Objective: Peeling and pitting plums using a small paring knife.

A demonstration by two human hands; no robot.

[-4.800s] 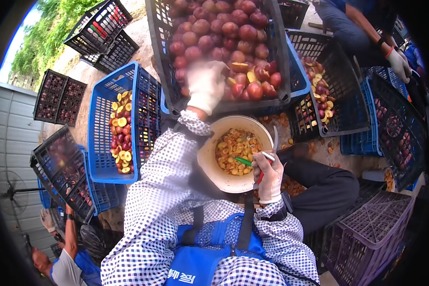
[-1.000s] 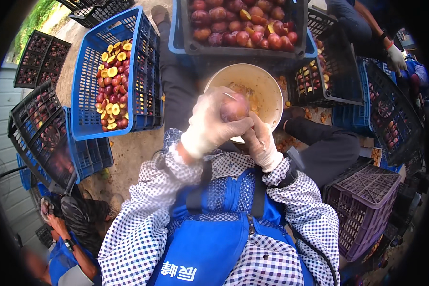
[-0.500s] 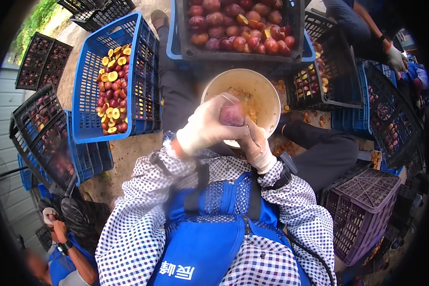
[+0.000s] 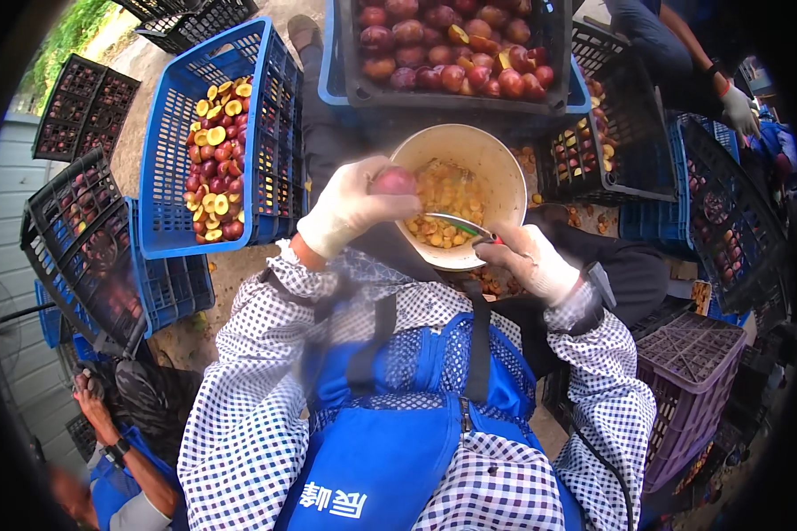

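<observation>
My left hand (image 4: 350, 203), in a white glove, is closed around a reddish-purple plum (image 4: 393, 181) by the left rim of a round cream bucket (image 4: 509, 168). Wet yellow-brown pits and pulp (image 4: 447, 190) lie inside the bucket. Gripped in my gloved right hand (image 4: 538, 263) is a small curved knife (image 4: 456, 221), with green and red on its handle. Its thin metal blade points left across the bucket's near part, its tip close to the fingers of my left hand. Fingers hide part of the plum and most of the handle.
Ahead stands a black crate (image 4: 456, 99) of whole plums over a blue one. At left, a blue crate (image 4: 266, 150) holds halved plums. A black crate (image 4: 620, 190) of cut fruit and a purple crate (image 4: 691, 354) are at right. Co-workers sit at lower left and upper right.
My hands have moved apart: the left went left with the plum, the right went right and down. The curved knife and the pits in the bucket now show clearly.
</observation>
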